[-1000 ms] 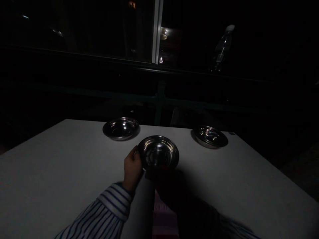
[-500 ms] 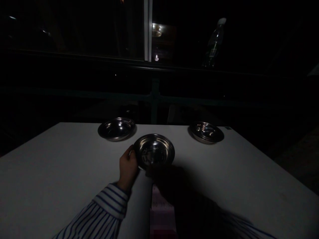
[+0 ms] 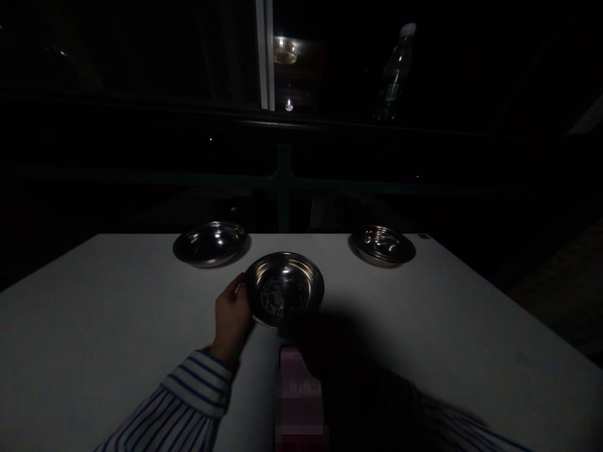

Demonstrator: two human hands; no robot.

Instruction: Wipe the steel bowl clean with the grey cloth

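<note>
A shiny metal bowl point(image 3: 285, 290) is tilted toward me above the middle of the table. My left hand point(image 3: 232, 314), in a blue-striped white cuff, grips its left rim, thumb on top. Deep shadow covers my right hand point(image 3: 320, 345), which lies at the bowl's lower right rim; its fingers are too dark to make out, as is anything in them. Below the bowl lies a pinkish lit phone screen point(image 3: 298, 389), partly hidden by my right arm. Farther back, one metal bowl point(image 3: 210, 245) stands at the left and another metal bowl point(image 3: 384, 246) at the right.
The white table point(image 3: 117, 301) ends just behind the two rear bowls. Beyond it is a dark window with a pale upright frame point(image 3: 265, 56). A clear plastic bottle point(image 3: 396, 75) with a white cap stands by the window. A small dark patch point(image 3: 423, 236) marks the table's far right corner.
The whole view has shifted slightly, so everything appears a little farther left. My left hand keeps its grip on the bowl, and my right hand stays at the lower rim.
</note>
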